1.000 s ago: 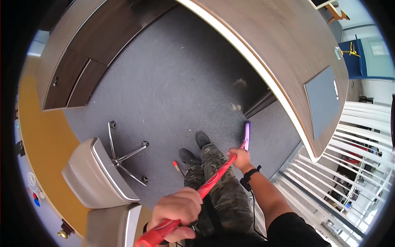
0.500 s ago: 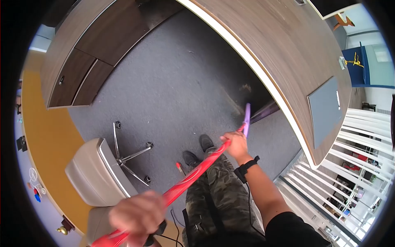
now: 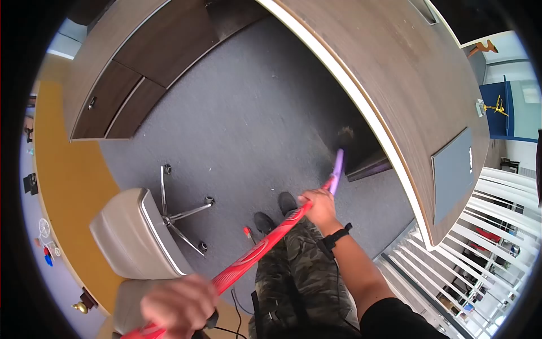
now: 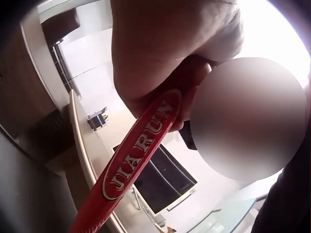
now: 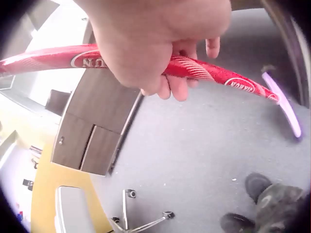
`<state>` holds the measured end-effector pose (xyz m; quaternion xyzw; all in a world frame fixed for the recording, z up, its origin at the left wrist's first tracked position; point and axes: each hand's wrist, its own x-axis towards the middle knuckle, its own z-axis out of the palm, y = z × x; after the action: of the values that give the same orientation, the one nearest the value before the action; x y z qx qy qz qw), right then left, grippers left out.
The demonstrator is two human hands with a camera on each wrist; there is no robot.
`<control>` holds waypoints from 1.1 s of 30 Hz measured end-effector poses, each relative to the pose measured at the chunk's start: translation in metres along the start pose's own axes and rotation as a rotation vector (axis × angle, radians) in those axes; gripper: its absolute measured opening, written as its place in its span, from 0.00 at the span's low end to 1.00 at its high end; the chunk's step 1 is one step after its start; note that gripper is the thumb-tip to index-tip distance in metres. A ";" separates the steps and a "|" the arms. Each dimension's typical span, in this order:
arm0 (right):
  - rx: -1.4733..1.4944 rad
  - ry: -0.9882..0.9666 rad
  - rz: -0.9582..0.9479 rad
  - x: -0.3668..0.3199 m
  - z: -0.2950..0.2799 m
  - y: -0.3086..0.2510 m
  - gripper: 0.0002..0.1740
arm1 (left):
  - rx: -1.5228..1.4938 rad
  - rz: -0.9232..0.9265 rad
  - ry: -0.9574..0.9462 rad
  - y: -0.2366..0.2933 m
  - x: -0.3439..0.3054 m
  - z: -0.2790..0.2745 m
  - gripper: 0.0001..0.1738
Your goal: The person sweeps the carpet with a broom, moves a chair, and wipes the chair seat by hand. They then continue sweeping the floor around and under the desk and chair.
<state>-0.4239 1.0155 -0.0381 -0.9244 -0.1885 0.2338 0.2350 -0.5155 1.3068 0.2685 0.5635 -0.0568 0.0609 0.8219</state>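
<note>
A long red pole (image 3: 248,254) with pale lettering runs from the lower left up to a purple head (image 3: 337,169), which lies on the grey carpet beside the desk's dark base. My left hand (image 3: 179,305), blurred, grips the pole near its upper end; in the left wrist view the left hand (image 4: 170,48) has its fingers round it. Farther down, my right hand (image 3: 320,208) holds the pole close to the head. The right wrist view has the right hand (image 5: 155,39) over the pole, fingers curled under it, and the purple head (image 5: 284,107) at the far end.
A curved desk (image 3: 395,85) with a grey folder (image 3: 453,175) borders the right. Dark cabinets (image 3: 118,96) stand at the upper left, a beige chair (image 3: 132,234) with metal legs at the left. A pale clump (image 3: 345,132) lies near the desk base, a small red-tipped object (image 3: 247,231) by the shoes.
Over the last second my left hand has moved down and left with the pole's upper end. My right hand has shifted slightly up and left. The purple head has moved toward the desk's underside.
</note>
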 end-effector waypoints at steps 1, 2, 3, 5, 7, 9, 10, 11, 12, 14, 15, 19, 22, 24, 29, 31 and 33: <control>-0.006 -0.007 0.077 0.000 0.001 0.018 0.11 | -0.033 -0.093 0.156 -0.016 0.000 0.004 0.33; -0.006 0.001 0.074 0.001 0.011 0.039 0.11 | -0.014 -0.123 0.114 -0.037 0.001 0.006 0.29; 0.002 -0.044 0.209 0.003 0.027 0.062 0.11 | 0.005 -0.155 0.077 -0.053 0.005 0.008 0.25; 0.009 -0.098 0.332 0.018 0.042 0.070 0.11 | 0.035 -0.097 0.010 -0.059 0.024 0.024 0.25; -0.032 -0.097 0.048 0.044 0.061 0.040 0.11 | 0.167 -0.096 0.196 -0.050 0.008 0.013 0.30; 0.021 -0.141 -0.079 0.066 0.064 -0.004 0.12 | 0.240 -0.086 0.359 -0.015 -0.004 0.009 0.30; 0.008 -0.127 -0.134 0.072 0.049 -0.032 0.11 | 0.255 0.020 0.194 0.003 -0.001 -0.003 0.30; -0.005 -0.111 -0.199 0.075 0.033 -0.054 0.11 | 0.245 0.059 0.184 0.022 -0.006 -0.009 0.30; -0.004 -0.112 -0.202 0.072 0.022 -0.062 0.11 | 0.241 0.106 0.172 0.034 -0.005 -0.009 0.30; 0.094 0.063 -0.228 0.072 0.004 -0.074 0.09 | 0.217 0.143 0.172 0.041 -0.004 -0.008 0.30; 0.088 0.072 -0.235 0.074 -0.006 -0.070 0.09 | 0.186 0.179 0.170 0.043 0.000 -0.008 0.30; -0.059 0.071 0.004 0.082 -0.049 0.012 0.13 | -0.053 0.174 0.205 -0.027 0.011 0.000 0.23; -0.334 0.182 0.048 0.096 -0.065 0.058 0.16 | 0.104 -0.119 0.183 -0.116 0.026 0.012 0.19; -0.480 0.138 0.078 0.100 -0.056 0.076 0.19 | 0.137 -0.175 0.177 -0.156 0.032 0.019 0.19; -0.205 0.051 -0.006 0.089 -0.006 0.048 0.19 | 0.173 -0.128 0.115 -0.129 0.010 0.005 0.14; -0.123 -0.048 -0.105 0.089 0.015 -0.007 0.17 | 0.241 -0.131 0.277 -0.082 -0.003 0.012 0.16; -0.048 -0.007 -0.295 0.082 0.002 -0.070 0.17 | 0.223 -0.104 0.469 -0.031 -0.032 0.007 0.20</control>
<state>-0.3745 1.1110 -0.0312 -0.8912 -0.3288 0.1952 0.2441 -0.5427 1.2881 0.2377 0.6233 0.1715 0.1536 0.7473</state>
